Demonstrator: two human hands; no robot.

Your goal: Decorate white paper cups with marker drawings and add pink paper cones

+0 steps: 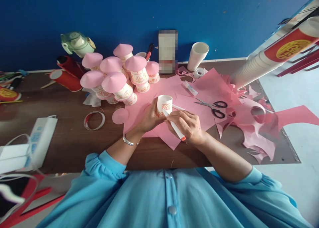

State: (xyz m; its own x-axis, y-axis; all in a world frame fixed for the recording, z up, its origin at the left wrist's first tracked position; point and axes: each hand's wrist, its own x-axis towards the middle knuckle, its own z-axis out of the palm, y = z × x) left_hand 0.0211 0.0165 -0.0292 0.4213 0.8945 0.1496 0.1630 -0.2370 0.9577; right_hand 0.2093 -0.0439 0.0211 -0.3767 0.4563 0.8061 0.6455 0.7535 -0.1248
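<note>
My left hand point(150, 117) is wrapped around a white paper cup point(165, 101) that bears red line drawings. In my right hand point(187, 125) is a white marker pen point(177, 130) with an orange-red end, its tip at the cup's drawn side. A thin white stick-like piece point(178, 107), perhaps the pen's cap, shows just behind the right fingers. Both hands are above a large pink paper sheet point(147, 130). Black-handled scissors point(216, 108) lie partly open to the right of my right hand. A pink paper disc point(120, 116) lies left of my left hand.
Several decorated cups with pink cone roofs point(114, 82) stand at the back left. A tape ring point(94, 120) and a power strip point(41, 141) lie left. White cups point(197, 56), a glue tube point(189, 88) and a tall cup stack point(259, 68) are behind; pink scraps point(259, 135) lie right.
</note>
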